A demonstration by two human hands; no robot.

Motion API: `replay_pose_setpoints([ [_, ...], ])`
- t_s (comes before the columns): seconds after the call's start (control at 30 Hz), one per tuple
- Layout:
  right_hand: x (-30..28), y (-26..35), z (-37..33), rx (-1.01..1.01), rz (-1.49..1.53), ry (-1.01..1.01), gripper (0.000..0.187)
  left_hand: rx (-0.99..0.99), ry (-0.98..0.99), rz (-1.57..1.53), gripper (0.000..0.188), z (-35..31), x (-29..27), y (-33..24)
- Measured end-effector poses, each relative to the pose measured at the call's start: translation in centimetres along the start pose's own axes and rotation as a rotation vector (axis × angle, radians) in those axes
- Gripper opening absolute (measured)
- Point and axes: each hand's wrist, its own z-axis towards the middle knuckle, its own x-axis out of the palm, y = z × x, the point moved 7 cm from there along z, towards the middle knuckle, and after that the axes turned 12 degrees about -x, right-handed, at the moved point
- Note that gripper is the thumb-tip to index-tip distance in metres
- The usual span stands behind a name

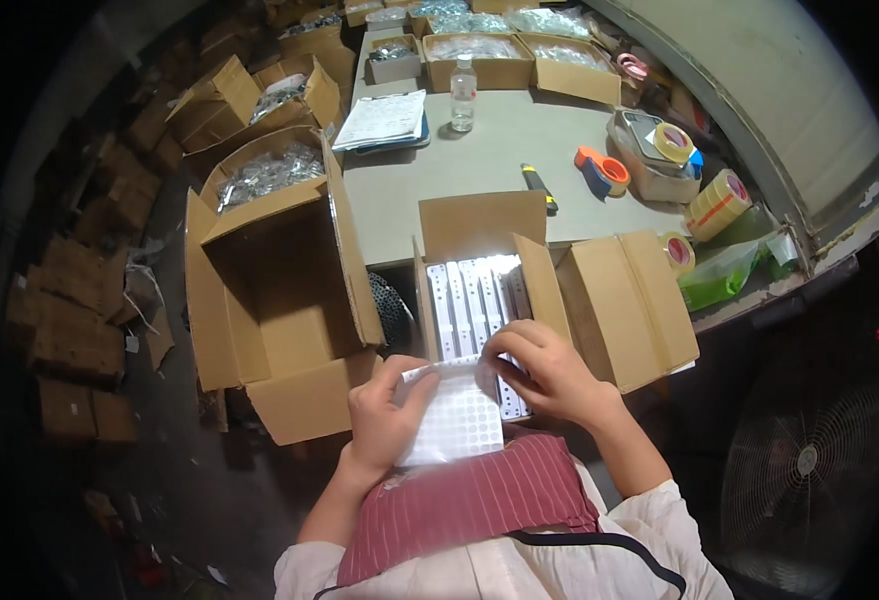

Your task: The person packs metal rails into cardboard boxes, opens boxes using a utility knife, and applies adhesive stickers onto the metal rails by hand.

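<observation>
A white sheet with rows of round dot stickers (459, 425) lies across my lap, its top edge raised. My left hand (387, 412) grips its upper left corner between thumb and fingers. At the upper right corner my right hand (547, 372) is closed in a pinch; whether a loose sticker sits between its fingertips is too small to tell. Just beyond the sheet stands an open cardboard box (483, 226), its far flap upright. Inside, slim white cartons (467, 300) with dark dots are packed on edge in a row. The sheet and my hands cover the box's near part.
Left stands a larger open carton (294, 290); right, a closed cardboard box (631, 305). The table (399, 185) holds a bottle (462, 95), papers (381, 122), a box cutter (538, 190), an orange tape dispenser (601, 172) and tape rolls (717, 205). A fan (807, 460) stands lower right.
</observation>
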Motion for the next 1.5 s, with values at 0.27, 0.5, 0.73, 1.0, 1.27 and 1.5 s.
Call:
replay_pose_setpoints([
  [0.27, 1.6, 0.1, 1.0, -0.056, -0.108, 0.097, 0.023, 0.042, -0.011, 0.005, 0.010, -0.7, -0.8, -0.4],
  [0.5, 2.9, 1.0, 0.9, -0.076, -0.133, 0.039, 0.017, -0.087, -0.020, -0.109, 0.011, -1.3, -1.5, 2.1],
  [0.73, 9.1, -4.5, -7.1, 0.788, 0.961, -0.602, 0.012, -0.208, -0.274, -0.519, 0.010, -2.7, -8.3, 5.3],
  [1.0, 0.4, -9.6, -16.1, 0.599, -0.001, -0.526, 0.003, -0.202, -0.448, -0.588, 0.012, -4.7, -13.7, 8.3],
  [1.27, 2.7, -17.6, -14.4, 0.732, 0.622, -0.631, 0.007, -0.240, -0.372, -0.767, 0.016, -3.4, -11.4, 8.9],
  [1.5, 14.7, -13.3, -4.3, 0.491, 0.318, 0.330, 0.022, -0.241, -0.346, -0.758, 0.015, -3.6, -10.5, 7.9],
])
